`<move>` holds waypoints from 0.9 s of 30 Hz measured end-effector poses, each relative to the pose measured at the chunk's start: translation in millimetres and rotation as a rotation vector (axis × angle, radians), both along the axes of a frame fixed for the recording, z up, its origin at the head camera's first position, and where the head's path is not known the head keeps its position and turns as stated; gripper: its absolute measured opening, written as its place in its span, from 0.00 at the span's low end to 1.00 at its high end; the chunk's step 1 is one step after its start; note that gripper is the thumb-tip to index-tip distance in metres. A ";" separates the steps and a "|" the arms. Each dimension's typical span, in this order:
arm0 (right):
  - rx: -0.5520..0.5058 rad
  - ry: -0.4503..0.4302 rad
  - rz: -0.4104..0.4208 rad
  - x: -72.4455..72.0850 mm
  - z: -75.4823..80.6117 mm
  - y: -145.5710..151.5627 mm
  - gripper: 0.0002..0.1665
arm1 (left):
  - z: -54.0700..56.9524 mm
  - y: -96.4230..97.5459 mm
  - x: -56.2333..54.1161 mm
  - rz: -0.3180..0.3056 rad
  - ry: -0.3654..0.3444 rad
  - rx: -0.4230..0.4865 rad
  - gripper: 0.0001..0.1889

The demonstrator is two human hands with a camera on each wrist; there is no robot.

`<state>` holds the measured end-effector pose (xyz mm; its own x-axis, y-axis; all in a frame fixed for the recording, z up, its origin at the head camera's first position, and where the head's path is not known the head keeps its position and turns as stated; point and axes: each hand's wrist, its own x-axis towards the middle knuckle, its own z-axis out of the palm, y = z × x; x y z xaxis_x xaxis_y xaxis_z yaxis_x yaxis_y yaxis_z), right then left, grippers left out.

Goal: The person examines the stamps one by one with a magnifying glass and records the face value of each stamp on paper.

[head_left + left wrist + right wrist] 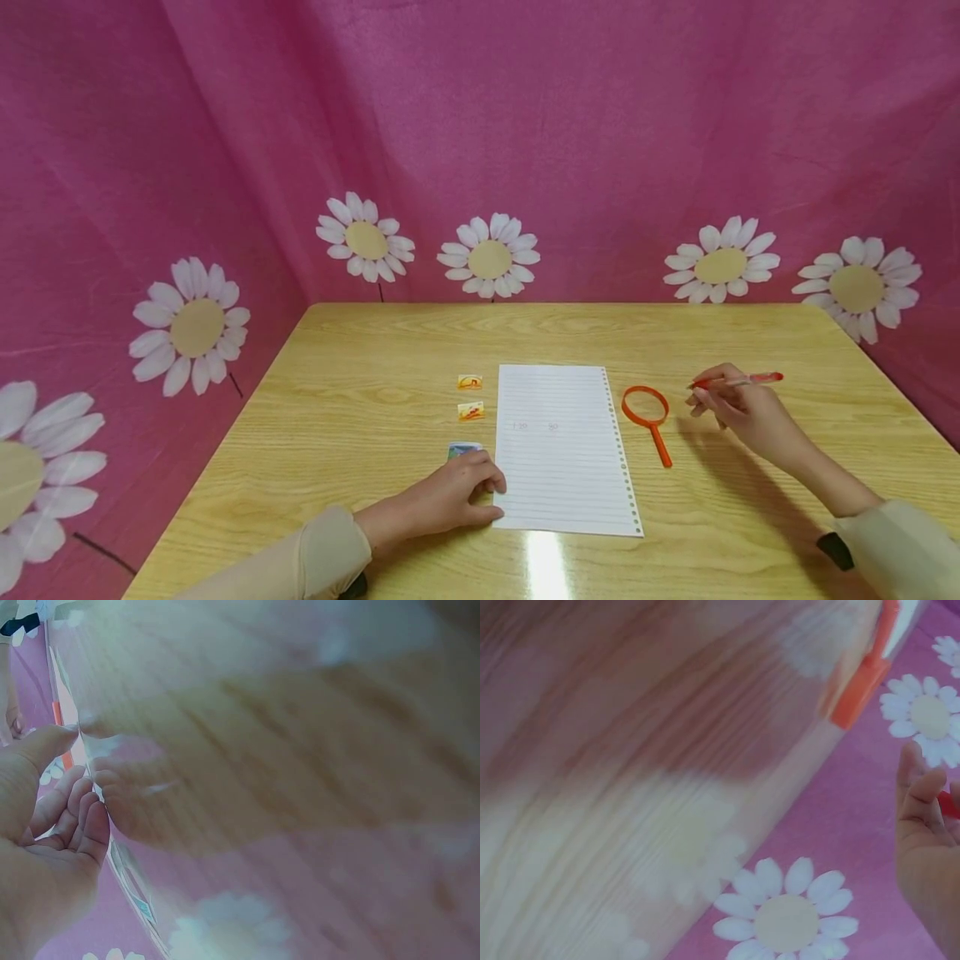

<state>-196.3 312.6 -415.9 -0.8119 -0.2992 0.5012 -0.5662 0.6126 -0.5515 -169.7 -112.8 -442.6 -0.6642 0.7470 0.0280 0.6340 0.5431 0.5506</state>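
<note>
A lined sheet of paper (562, 475) with punched holes down its right side lies on the table, with faint handwritten figures in two places. My left hand (453, 496) rests at the sheet's lower left edge, fingertips and thumb at the paper, fingers loosely bent. Partly covered by that hand is a blue-green picture card (463, 448). To the right of the sheet, my right hand (750, 417) holds a red pen (761, 378) above the table, its rear end pointing right. In the right wrist view, the hand (930, 840) shows at the right edge with a bit of red pen (949, 805).
A red magnifying glass (660, 446) lies between the paper and my right hand. Two small yellow-orange picture cards (470, 382) lie in a column left of the sheet. The wooden table (360, 375) meets a pink curtain (585, 150) with white daisies at the back and sides.
</note>
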 end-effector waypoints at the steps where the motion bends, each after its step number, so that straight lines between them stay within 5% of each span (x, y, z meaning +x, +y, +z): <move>1: -0.013 -0.014 0.018 0.3 1.2 -2.9 0.07 | -0.3 0.1 -0.1 0.002 0.001 -0.001 0.09; 4: -0.063 -0.099 0.031 2.2 4.1 -9.4 0.06 | -1.0 0.3 -0.8 0.007 0.003 -0.001 0.09; 11: -0.141 -0.239 -0.081 11.8 2.8 -17.4 0.05 | -1.5 0.1 -2.5 0.011 0.002 0.006 0.09; 19: -0.409 -0.469 -0.049 16.4 0.5 -22.5 0.03 | -0.3 -0.1 -2.2 0.022 -0.030 0.001 0.09; 27: -0.397 -0.531 -0.132 16.2 -6.1 -29.6 0.09 | -0.9 0.3 -1.2 0.029 -0.051 -0.009 0.09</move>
